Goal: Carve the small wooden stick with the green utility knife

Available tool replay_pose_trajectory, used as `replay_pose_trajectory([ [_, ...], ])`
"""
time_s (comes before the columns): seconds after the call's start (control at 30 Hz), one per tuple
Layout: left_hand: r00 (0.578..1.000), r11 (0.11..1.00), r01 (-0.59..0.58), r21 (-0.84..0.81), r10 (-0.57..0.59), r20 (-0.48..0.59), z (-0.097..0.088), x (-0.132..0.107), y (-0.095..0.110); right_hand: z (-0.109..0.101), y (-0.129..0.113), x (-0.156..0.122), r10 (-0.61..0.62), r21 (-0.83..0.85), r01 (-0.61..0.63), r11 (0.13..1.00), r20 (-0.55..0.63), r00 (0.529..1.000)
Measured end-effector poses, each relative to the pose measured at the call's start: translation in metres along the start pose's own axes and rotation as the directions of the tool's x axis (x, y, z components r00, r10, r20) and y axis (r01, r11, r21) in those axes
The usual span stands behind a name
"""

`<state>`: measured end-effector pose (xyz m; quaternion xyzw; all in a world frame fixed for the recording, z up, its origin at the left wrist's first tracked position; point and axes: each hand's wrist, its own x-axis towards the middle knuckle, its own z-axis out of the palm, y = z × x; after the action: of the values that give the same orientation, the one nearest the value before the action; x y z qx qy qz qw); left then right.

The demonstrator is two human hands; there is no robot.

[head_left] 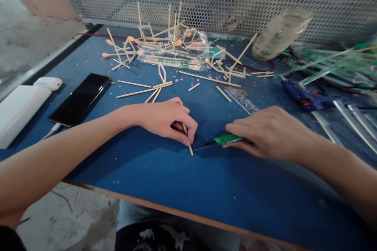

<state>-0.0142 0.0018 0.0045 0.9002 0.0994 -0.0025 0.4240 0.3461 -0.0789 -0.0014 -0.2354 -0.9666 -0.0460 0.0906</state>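
Between the thumb and fingers of my left hand a short thin wooden stick is pinched, its lower end at the blue tabletop. My right hand is closed around the green handle of a utility knife. The knife's dark blade points left and meets the stick, or comes very close to it, just below my left fingertips. Behind my left hand lie several loose sticks and a small joined stick piece. A clear plastic ruler sits just beyond my right hand.
Stick structures with orange tips and a clear plastic bag of sticks stand at the back. At left are a phone and a white box. A blue glue gun, glue sticks and a plastic bottle occupy the right.
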Motion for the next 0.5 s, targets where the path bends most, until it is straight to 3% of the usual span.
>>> replay_pose_trajectory([
  [0.5,1.000,1.000,0.019,0.021,-0.020,0.011,-0.0002,-0.0015,0.0021,0.0005,-0.0030,0.0024,-0.038,-0.031,0.037,0.999,-0.034,0.999],
])
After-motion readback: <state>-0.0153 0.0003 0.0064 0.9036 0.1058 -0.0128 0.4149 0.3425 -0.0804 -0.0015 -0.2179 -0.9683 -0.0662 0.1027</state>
